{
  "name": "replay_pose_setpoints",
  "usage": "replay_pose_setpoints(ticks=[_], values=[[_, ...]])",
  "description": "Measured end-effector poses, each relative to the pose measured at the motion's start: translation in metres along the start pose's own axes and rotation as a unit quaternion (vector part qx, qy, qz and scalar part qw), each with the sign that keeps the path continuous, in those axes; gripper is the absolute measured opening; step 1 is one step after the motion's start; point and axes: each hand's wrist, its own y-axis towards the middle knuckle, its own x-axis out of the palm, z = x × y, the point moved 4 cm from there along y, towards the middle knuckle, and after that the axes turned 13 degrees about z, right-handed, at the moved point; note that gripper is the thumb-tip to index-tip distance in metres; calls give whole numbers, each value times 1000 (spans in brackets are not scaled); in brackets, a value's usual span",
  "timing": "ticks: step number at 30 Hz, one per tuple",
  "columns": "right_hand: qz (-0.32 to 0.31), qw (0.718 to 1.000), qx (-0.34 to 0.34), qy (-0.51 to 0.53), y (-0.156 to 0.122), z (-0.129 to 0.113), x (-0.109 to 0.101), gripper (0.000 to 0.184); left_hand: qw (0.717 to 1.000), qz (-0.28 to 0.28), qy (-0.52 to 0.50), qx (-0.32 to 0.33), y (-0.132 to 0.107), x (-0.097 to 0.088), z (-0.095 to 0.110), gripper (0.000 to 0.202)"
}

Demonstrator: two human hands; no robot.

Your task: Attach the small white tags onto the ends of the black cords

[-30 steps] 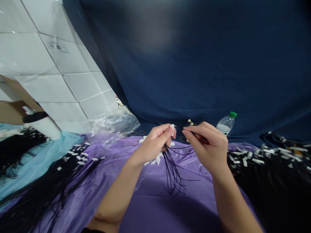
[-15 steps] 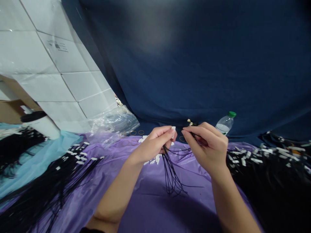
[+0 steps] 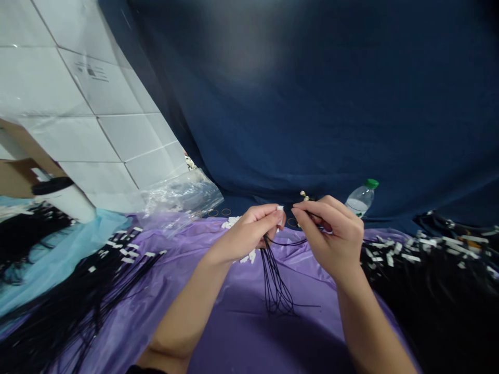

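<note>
Bottom centre of frame: purple sheet (image 3: 241,332) covers the work surface, shiny and creased. Both forearms come up from the bottom edge over it.
Lower left: big spread of black cords w/ white tags (image 3: 78,306), lying partly on the purple and partly on a light blue sheet (image 3: 58,249).
Right edge, mid-height: second heap of tagged cords (image 3: 429,265), dense, close beside the R wrist.
Centre, just under the L hand: a few loose white tags (image 3: 249,256) on the purple.
Further back, left of centre: crumpled clear plastic bag (image 3: 183,197); two thin rings (image 3: 220,212) beside it. Right of centre: water bottle (image 3: 362,197), green cap, partly hidden behind the R hand.
Far: dark blue cloth (image 3: 312,104) fills the top and right; white boxes (image 3: 58,104) in the upper left.

Hands, centre of frame, raised off the sheet, nearly touching.
L hand (image 3: 249,234): closed round a bundle of black cords (image 3: 275,280), which hangs down w/ its ends fanning on the purple; thumb + forefinger pinch a white tag (image 3: 279,208) at the top.
R hand (image 3: 331,236): fingers curled, thumb + forefinger nipped narrow on a single cord (image 3: 292,242) that runs across from the bundle. Nothing blocks the view of either hand.
</note>
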Motion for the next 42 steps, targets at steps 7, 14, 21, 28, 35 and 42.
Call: replay_pose_setpoints(ticks=[7,14,21,28,35,42], values=[[-7,1000,1,-22,2,-1,2,8,1000,-1,11,8,1,1,-4,33],[-46,999,1,-10,4,-2,7,9,999,-21,-25,-5,0,7,-6,30],[-50,999,-3,17,3,-3,7,9,997,-27,-67,-2,0,12,-6,30],[28,998,-21,-44,2,-1,1,19,992,50,-109,-28,6,6,-6,31],[-80,997,-13,-12,3,-20,-11,10,974,166,-150,-32,12,-11,-6,26],[-255,963,84,-4,-10,-8,10,16,970,180,-160,-14,9,-11,-5,24]])
